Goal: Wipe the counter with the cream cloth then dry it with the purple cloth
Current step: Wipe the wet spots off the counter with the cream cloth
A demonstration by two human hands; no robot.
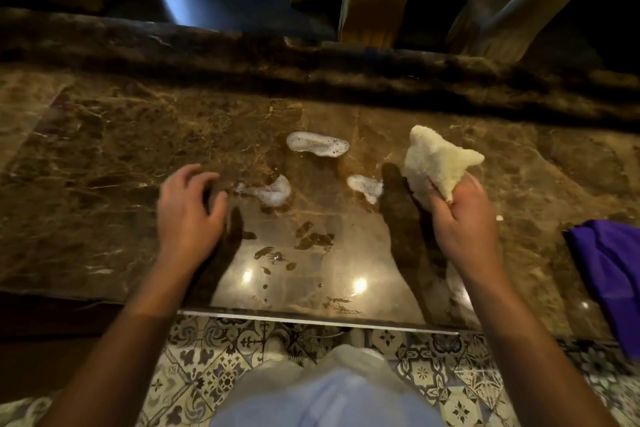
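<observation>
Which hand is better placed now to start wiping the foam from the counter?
Right. The right hand already grips the cream cloth, beside the nearest foam patch on the counter. The left hand is empty and open.

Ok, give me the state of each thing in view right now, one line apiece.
cream cloth: bunched, gripped in the right hand, raised over the counter.
right hand: closed on the cream cloth.
left hand: empty, fingers curled, over the counter.
purple cloth: lying at the counter's right edge, untouched.
counter: wet, not yet wiped.
foam patches: three, sitting on the counter between the hands.
</observation>
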